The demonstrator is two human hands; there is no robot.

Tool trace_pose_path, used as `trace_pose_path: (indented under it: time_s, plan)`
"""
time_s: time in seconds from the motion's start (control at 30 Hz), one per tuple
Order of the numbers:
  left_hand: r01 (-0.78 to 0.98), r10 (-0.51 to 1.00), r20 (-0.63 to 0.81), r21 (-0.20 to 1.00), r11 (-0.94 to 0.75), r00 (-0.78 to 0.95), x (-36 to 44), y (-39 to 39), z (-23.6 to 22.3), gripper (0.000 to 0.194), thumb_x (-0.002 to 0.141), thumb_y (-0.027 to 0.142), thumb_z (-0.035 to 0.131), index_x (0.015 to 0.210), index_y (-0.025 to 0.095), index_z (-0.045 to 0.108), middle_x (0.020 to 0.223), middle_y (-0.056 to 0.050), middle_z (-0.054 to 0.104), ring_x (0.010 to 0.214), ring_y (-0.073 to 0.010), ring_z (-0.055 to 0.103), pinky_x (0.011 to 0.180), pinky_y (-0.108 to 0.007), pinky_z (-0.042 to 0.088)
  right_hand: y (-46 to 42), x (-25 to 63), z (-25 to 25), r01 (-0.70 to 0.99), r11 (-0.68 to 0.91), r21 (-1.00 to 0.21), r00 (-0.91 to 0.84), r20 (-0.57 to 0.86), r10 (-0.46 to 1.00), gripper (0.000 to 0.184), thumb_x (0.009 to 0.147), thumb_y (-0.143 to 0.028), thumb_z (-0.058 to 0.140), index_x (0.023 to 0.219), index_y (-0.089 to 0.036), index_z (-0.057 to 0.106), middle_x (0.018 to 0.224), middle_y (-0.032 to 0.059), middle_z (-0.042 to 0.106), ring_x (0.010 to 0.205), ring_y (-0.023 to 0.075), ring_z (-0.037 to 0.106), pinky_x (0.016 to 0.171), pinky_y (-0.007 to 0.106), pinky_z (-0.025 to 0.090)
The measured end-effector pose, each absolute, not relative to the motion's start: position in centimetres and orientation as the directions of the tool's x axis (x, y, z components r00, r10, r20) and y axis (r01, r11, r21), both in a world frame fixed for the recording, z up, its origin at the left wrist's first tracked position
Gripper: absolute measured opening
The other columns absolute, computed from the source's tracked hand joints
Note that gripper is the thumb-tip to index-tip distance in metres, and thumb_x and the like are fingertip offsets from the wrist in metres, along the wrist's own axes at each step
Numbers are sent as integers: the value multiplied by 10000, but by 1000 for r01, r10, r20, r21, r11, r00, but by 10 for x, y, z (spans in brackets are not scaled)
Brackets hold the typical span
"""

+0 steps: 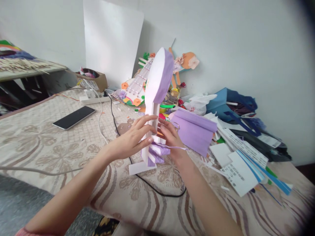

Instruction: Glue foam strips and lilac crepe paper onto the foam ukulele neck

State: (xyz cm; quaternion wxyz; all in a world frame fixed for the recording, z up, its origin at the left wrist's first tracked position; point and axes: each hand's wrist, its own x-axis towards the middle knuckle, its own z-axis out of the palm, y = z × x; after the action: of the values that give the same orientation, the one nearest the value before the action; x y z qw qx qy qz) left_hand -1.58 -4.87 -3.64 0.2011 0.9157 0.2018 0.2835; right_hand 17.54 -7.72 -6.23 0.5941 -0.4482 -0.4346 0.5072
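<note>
A white and purple paper craft model, with a long rounded body above a narrow neck, stands upright over the table in front of me. My left hand grips the neck from the left, its thumb low near several white blocks. From the right, my right hand holds the neck, its fingers partly behind it. Small purple-covered blocks stick out at the lower end, and a thin purple strip trails right. A white strip lies under the model's lower end.
A phone lies to the left, near a power strip. Purple paper and white card scraps are on the right. Decorated paper crafts lean at the back beside a white board. A black cable crosses the patterned tablecloth.
</note>
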Motion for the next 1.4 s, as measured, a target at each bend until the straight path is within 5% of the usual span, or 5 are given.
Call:
trace_pose_path:
  time_s: [0.6,0.87,1.13,1.27,1.4]
  plan:
    - [204,482,567,484,-851,668,-25,-50,-48,327,1015,324,480,1312,200,425,1572,-168,309,1490,-264,302,1243,-493,261,-39,157,-60,-311,-8,-950,-51,9,999,597,747,-480,791,1272,-363,533,1079,-21,701,952,206,692,710,328,552]
    - [39,556,617,649,-759,557,-27,-39,-61,611,986,378,526,1522,329,238,1677,-97,34,1538,-330,179,1178,-552,383,-45,151,-52,-346,66,-936,-71,97,993,581,766,-414,795,1282,-361,531,1071,-9,712,941,221,697,808,401,575]
    - [-83,788,536,838,-539,302,-2,-19,-70,596,918,432,635,1440,326,367,1568,-128,322,1463,-353,345,1048,-550,503,-48,149,-52,-380,74,-922,-34,94,995,578,730,-431,831,1241,-372,568,1122,-15,691,956,208,681,823,385,563]
    - [-128,665,741,672,-729,100,-2,-37,-59,245,976,313,557,1203,228,598,1303,-102,608,1288,-237,545,1124,-471,432,-48,151,-57,-369,35,-929,-3,39,999,559,742,-473,815,1235,-351,582,1041,-14,705,894,193,674,754,351,544]
    - [-158,530,772,607,-779,350,-11,-54,-52,213,998,239,498,1140,194,651,1108,-101,706,1071,-206,656,972,-381,516,-51,152,-58,-378,19,-925,23,11,1000,563,748,-474,811,1243,-343,576,1006,-16,704,866,187,667,738,332,527]
